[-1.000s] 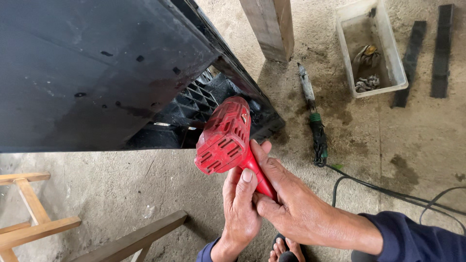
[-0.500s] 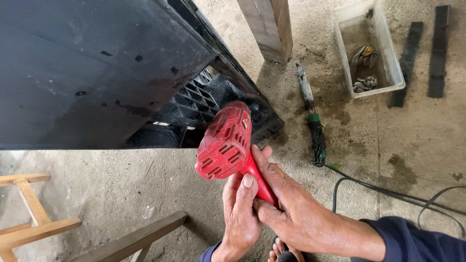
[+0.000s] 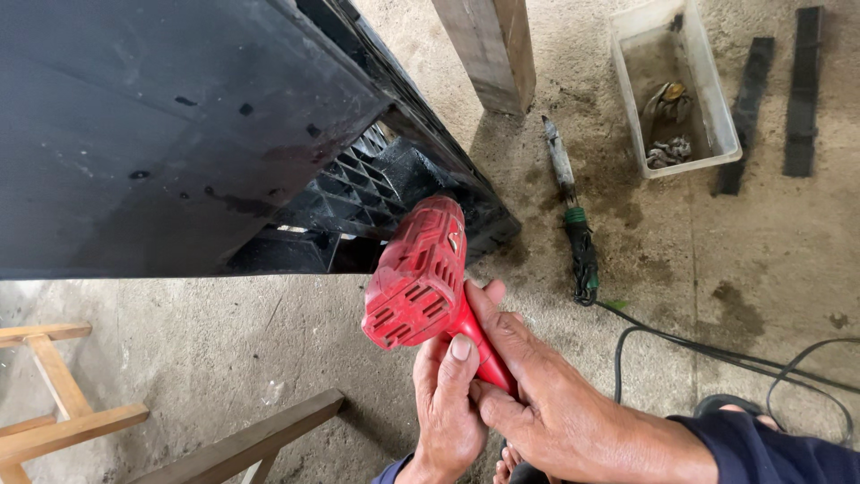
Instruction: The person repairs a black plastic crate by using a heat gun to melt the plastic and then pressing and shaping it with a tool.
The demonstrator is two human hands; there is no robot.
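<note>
A red power drill [image 3: 419, 273] with vent slots in its body points up towards the underside of a large black plastic panel [image 3: 170, 125]. My right hand [image 3: 546, 394] wraps its red handle from the right, fingers curled round the grip. From below, my left hand [image 3: 448, 403] steadies the same handle, its thumb pressed on the base of the drill body. The drill's front end is hidden behind its own body, close to the black ribbed grid [image 3: 367, 188] under the panel.
A wooden post [image 3: 491, 49] stands behind. On the concrete floor lie a soldering-type tool with a green collar [image 3: 573, 224], black cables [image 3: 717, 354], a clear plastic tub [image 3: 681, 85] with small parts, two black strips [image 3: 802, 90]. Wooden frame pieces [image 3: 63, 403] sit lower left.
The drill has tilted and shifted slightly right and up towards the black grid. Both hands keep their hold on the handle.
</note>
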